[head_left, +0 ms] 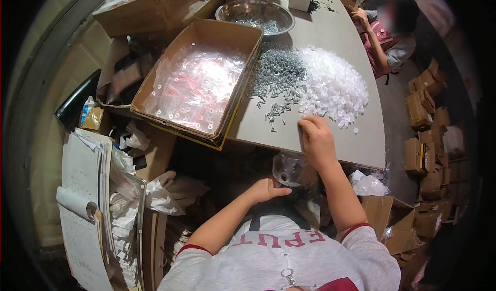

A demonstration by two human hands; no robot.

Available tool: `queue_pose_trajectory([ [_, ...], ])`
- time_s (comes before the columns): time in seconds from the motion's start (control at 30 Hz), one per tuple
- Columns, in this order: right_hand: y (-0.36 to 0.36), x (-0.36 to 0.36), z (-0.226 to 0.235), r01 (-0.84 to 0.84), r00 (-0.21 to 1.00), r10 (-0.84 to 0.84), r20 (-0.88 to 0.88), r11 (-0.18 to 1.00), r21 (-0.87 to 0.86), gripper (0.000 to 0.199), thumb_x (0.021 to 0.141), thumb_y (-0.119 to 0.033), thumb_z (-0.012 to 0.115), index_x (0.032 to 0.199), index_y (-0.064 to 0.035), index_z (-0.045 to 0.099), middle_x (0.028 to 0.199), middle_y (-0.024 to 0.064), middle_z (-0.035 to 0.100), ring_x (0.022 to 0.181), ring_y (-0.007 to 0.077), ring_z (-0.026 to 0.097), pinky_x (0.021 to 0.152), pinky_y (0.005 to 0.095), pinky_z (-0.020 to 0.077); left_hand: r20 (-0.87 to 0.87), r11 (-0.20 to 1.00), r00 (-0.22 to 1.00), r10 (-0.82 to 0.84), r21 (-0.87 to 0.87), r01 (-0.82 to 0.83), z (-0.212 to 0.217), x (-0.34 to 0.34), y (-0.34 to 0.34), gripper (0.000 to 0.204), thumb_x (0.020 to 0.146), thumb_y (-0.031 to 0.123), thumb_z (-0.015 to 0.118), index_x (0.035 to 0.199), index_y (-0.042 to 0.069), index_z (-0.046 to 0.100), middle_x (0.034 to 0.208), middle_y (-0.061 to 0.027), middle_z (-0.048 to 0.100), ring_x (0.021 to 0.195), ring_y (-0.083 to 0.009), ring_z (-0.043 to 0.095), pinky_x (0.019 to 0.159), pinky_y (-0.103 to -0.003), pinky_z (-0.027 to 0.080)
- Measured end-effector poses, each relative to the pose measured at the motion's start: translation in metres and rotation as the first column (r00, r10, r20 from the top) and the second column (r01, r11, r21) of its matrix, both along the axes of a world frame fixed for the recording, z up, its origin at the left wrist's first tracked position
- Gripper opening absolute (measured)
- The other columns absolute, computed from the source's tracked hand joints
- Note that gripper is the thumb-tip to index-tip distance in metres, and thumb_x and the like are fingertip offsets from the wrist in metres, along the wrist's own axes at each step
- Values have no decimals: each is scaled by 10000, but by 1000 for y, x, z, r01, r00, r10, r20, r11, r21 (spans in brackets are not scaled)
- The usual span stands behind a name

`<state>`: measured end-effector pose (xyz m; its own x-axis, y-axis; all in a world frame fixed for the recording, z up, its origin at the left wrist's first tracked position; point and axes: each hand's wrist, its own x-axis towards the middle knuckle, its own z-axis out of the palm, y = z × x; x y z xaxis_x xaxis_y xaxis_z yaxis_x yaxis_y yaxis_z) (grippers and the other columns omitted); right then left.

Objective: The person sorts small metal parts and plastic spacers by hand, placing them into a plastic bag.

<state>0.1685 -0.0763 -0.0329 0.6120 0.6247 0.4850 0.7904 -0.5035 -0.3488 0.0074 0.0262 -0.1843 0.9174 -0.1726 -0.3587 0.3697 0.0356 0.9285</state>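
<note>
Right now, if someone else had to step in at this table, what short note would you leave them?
Left hand: holds a small clear bag open at the table edge.
Right hand: on the table, fingers at the near edge of the white plastic pieces.
Grey screws lie heaped left of them; more in the metal bowl.
Done: filled bags lie in the open box.
Left: both heaps are large; whether this bag holds anything cannot be told.
</note>
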Motion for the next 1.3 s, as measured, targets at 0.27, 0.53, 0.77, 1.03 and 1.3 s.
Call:
queue_pose_trajectory([
  [0.27, 35, 1, 5, -53, 997, 54, 56, 998, -30, 333, 817, 49, 556, 1135, 23, 650, 1149, 186, 642, 1089, 364, 597, 957, 416, 491, 30, 997, 997, 71, -46, -70, 18, 17, -13, 382, 769, 248, 839, 1037, 43, 661, 916, -44, 679, 849, -139, 613, 790, -307, 503],
  [0.53, 21, -3, 2, -175, 984, 172, -38, 978, -113, 430, 798, 71, 558, 1223, 30, 598, 1230, 188, 597, 1144, 371, 559, 993, 425, 472, 234, 962, 935, 267, -9, -272, 41, 13, -16, 379, 736, 231, 852, 995, 37, 653, 895, -47, 675, 819, -138, 613, 760, -304, 508],
  [0.77, 28, -5, 10, -168, 980, 170, -107, 985, 28, 478, 793, 109, 558, 1249, -23, 616, 1286, 187, 579, 1193, 373, 549, 1020, 428, 457, 239, 951, 921, 307, -40, -306, 46, 12, -21, 355, 745, 203, 834, 994, 25, 656, 883, -48, 679, 786, -135, 624, 732, -300, 512],
  [1.03, 15, -1, 2, -231, 966, 233, -112, 972, 32, 411, 763, 53, 633, 1172, 8, 608, 1188, 193, 593, 1096, 385, 579, 966, 436, 482, 231, 939, 912, 338, -140, -313, 34, 8, -23, 335, 764, 131, 782, 1052, 21, 652, 922, -38, 678, 826, -123, 620, 751, -290, 511],
  [1.3, 0, -6, 11, -113, 946, 149, -289, 984, 139, 393, 750, 27, 595, 1141, -13, 604, 1148, 192, 583, 1086, 381, 571, 958, 426, 476, 214, 940, 923, 319, -194, -280, 28, 9, -23, 360, 772, 105, 772, 1099, 26, 644, 962, -33, 675, 853, -127, 619, 778, -293, 511],
])
